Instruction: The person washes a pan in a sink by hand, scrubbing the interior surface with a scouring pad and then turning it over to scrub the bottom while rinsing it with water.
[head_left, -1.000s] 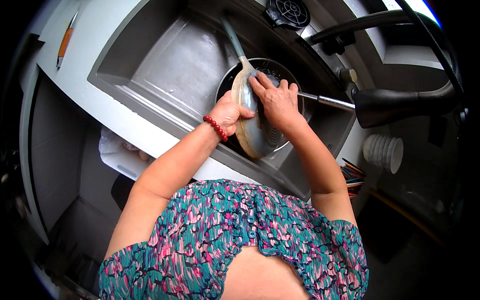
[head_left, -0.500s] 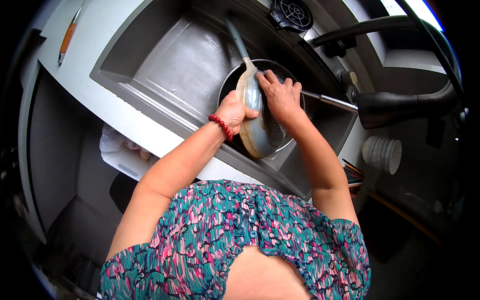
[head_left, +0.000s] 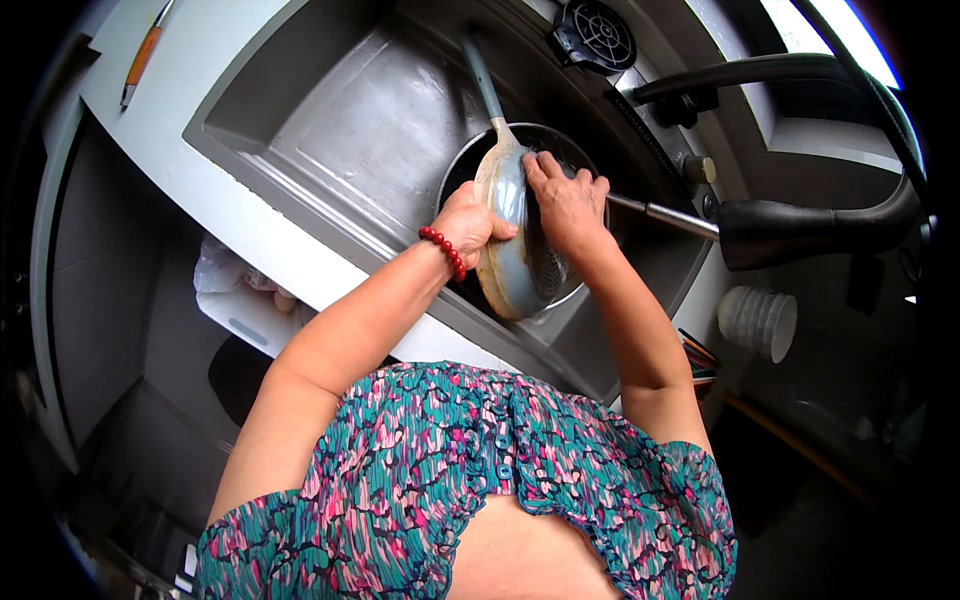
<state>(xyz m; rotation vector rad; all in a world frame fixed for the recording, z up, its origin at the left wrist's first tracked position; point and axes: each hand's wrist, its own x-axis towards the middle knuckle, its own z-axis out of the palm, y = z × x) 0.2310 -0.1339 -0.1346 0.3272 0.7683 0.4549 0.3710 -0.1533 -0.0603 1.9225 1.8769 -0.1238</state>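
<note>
A frying pan (head_left: 510, 185) with a grey-blue handle (head_left: 482, 78) stands tilted on its edge over the sink, its handle pointing away from me. My left hand (head_left: 472, 225), with a red bead bracelet at the wrist, grips the pan's near-left side, thumb on the bluish outer wall. Against the pan's outer underside, my right hand (head_left: 572, 207) presses with bent fingers; whatever lies beneath its palm is hidden. Under the frying pan sits a wider dark pan (head_left: 455, 165) with a bright rim, largely covered by the frying pan and my hands.
The grey sink (head_left: 345, 130) surrounds the pans. A metal rod with a black grip (head_left: 770, 232) reaches in from the right, beside a black faucet (head_left: 740, 75). Stacked clear bowls (head_left: 760, 322) stand at right. An orange-handled knife (head_left: 143, 58) lies on the white counter (head_left: 150, 130).
My right hand has slid slightly toward me along the pan's underside. The left hand keeps its grip, and the pan has barely moved. The whole view has shifted a little.
</note>
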